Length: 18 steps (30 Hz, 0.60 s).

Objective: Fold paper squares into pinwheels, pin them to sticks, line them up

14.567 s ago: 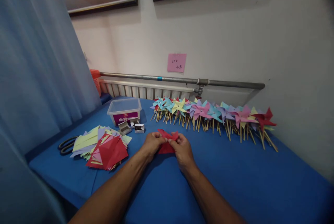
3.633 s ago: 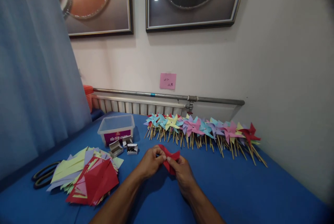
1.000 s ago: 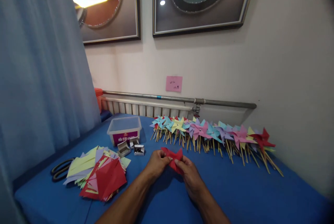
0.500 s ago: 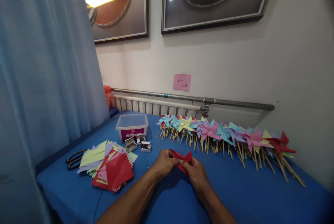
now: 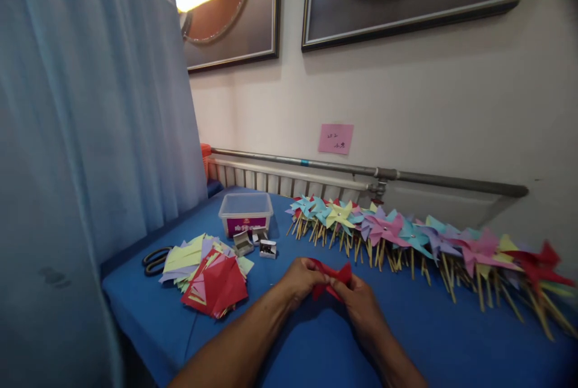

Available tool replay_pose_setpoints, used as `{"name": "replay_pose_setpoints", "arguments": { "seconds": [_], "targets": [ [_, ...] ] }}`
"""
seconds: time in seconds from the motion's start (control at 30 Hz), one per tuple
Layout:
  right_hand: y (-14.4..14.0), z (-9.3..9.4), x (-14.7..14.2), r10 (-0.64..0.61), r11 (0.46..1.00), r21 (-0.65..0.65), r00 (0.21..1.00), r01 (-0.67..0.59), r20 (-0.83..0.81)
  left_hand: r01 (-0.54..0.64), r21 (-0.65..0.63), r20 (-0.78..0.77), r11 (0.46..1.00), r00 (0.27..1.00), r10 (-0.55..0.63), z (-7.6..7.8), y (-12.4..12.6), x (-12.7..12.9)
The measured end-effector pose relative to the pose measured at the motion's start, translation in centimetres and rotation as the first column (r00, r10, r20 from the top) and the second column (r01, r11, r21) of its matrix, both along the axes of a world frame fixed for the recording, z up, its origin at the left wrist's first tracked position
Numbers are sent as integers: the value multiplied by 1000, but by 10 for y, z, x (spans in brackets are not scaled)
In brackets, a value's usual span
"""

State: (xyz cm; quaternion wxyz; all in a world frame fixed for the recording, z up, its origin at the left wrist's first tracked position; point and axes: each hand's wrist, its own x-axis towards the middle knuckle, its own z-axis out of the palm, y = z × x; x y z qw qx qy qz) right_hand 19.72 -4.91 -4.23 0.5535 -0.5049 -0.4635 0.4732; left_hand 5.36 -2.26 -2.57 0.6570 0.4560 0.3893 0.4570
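Both hands, left hand [image 5: 301, 276] and right hand [image 5: 359, 303], pinched a folded red paper square [image 5: 333, 273] just above the blue table [image 5: 433, 340]. It seemed the blades were being gathered at the centre. Next would likely need a steady pinch there.

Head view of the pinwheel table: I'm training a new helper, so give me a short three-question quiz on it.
1. True or false: both hands hold the red paper piece.
2. What lies left of the paper stack? A) scissors B) a cup C) a stapler
3. What colour is the table cover?

Key: 1 true, the left hand and right hand pinch it; 2 A, the scissors; 3 blue.
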Motion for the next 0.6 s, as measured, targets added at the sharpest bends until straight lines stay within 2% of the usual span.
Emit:
{"name": "replay_pose_setpoints", "arguments": {
  "seconds": [0.17, 0.3, 0.47, 0.6],
  "targets": [
    [-8, 6, -1, 8, 1000, -7, 993, -9, -120, 29, 18, 60, 999, 998, -30, 2, -4, -2],
    [0, -5, 0, -12, 999, 33, 995, 15, -102, 22, 21, 10, 1000, 1000, -22, 0, -4, -1],
    [11, -18, 0, 20, 1000, 15, 991, -18, -135, 15, 33, -38, 999, 999, -14, -1, -2, 0],
    [5, -9, -1, -18, 999, -34, 985, 13, -170, 21, 94, -90, 995, 996, -13, 3, -3, -5]
  ]
}}
